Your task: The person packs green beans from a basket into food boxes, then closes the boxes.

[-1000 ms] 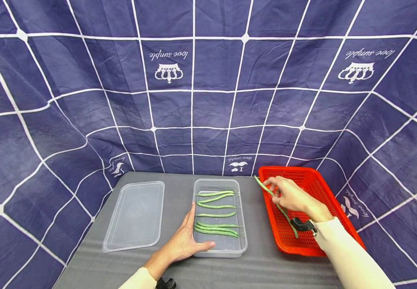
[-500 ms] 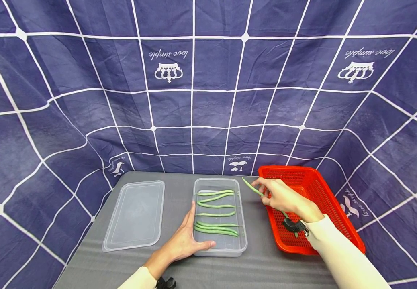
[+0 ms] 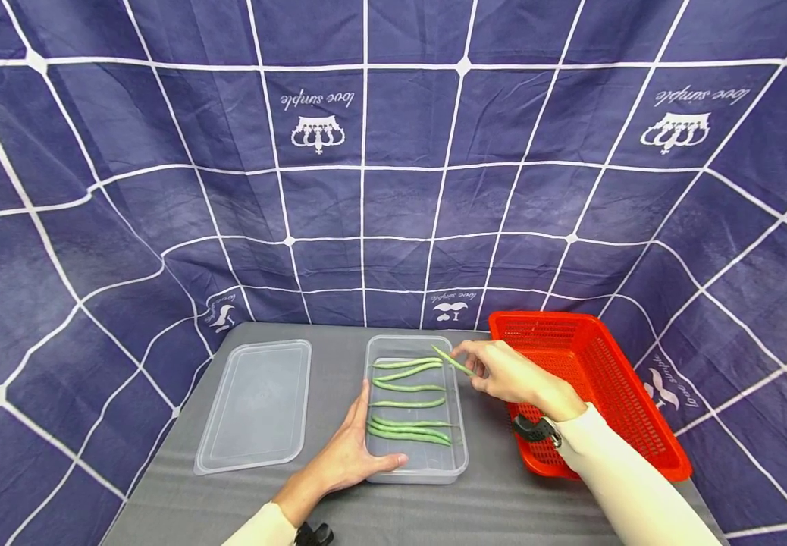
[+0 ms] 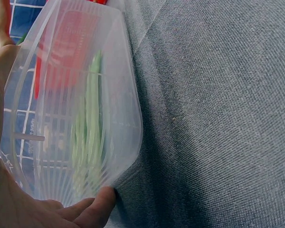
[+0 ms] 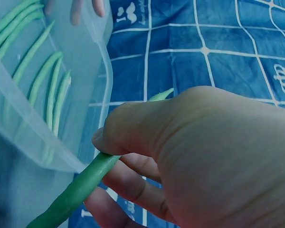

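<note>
In the head view my right hand (image 3: 512, 371) pinches a green bean (image 3: 453, 361) over the right rim of a clear plastic container (image 3: 414, 460). Thumb and fingers close on the bean, its thick end slanting down in the right wrist view. Several other green beans (image 3: 407, 404) lie crosswise inside the container, spread in loose rows. My left hand (image 3: 346, 455) rests against the container's near left corner. Its straight fingers lie along the left wall, and the thumb reaches over the near rim. The left wrist view shows its fingertips low on the container's side.
A red perforated basket (image 3: 646, 394) stands to the right, partly behind my right forearm. On the left lies a clear flat lid (image 3: 253, 406). Blue checked cloth (image 3: 393, 205) hangs behind and at both sides of the grey tabletop (image 3: 339, 349).
My right hand has carried the bean left, from above the red basket to the container's far right side. The left hand and the container have stayed in place.
</note>
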